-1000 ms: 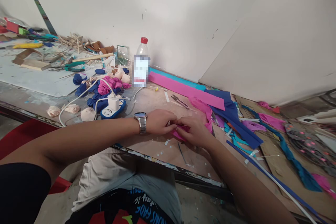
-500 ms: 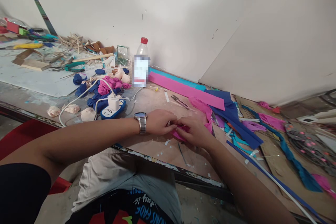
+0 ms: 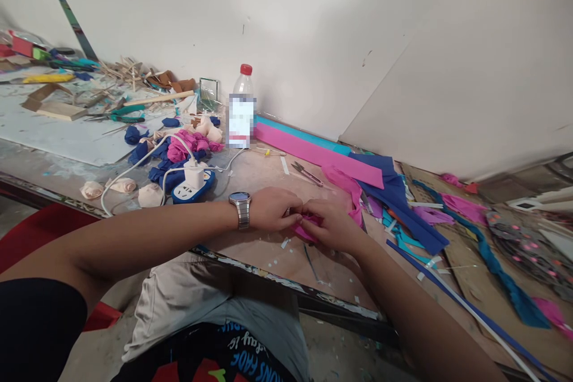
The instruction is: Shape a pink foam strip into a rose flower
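Pink crepe paper point(image 3: 310, 228) is bunched between my two hands, low over the table near its front edge. My left hand point(image 3: 274, 209), with a metal watch on the wrist, pinches it from the left. From the right, my right hand point(image 3: 333, 225) has its thumb and fingers closed on the same paper. The hands meet at the fingertips, and part of the paper is hidden under them. A loose pink strip point(image 3: 344, 182) lies just behind my right hand. Small scissors point(image 3: 307, 174) rest on the table behind the hands.
A blue power strip point(image 3: 190, 189) with white cables stands left of my left wrist. Behind it lie pink paper flowers point(image 3: 185, 144). A red-capped bottle point(image 3: 242, 86) stands by the wall. Flat pink paper point(image 3: 317, 155) and dark blue paper point(image 3: 414, 215) lie behind and right.
My right-hand fingers have shifted slightly on the pink paper, and a little more of it shows below them. My left hand has hardly moved.
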The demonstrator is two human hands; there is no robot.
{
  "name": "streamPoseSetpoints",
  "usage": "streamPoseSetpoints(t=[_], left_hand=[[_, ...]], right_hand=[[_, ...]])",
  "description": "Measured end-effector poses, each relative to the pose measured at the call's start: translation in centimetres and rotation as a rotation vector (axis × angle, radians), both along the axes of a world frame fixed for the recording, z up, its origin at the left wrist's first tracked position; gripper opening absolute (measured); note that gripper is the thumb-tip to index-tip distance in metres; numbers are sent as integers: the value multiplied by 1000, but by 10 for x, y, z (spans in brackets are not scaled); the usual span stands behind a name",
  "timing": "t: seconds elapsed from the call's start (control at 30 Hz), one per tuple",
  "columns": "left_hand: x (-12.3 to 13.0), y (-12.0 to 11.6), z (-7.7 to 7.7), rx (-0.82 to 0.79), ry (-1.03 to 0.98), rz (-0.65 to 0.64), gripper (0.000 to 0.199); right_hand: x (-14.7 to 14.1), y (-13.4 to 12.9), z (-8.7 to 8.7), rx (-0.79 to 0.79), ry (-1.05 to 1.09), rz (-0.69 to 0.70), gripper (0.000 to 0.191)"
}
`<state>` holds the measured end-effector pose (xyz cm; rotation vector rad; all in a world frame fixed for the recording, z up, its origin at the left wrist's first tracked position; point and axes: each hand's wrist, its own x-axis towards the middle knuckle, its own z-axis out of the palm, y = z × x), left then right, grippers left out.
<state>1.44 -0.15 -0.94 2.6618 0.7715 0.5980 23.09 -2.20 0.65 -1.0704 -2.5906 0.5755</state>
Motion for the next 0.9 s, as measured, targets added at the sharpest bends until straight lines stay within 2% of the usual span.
streamPoseSetpoints(t=[0.4, 0.9], left_hand=[[-1, 1, -3, 7, -4, -1, 22], [-1, 0, 1, 4, 28, -8, 23]], right_hand=[[0, 0, 2, 19, -3, 4, 17], [0, 0, 2, 14, -12, 1, 17]])
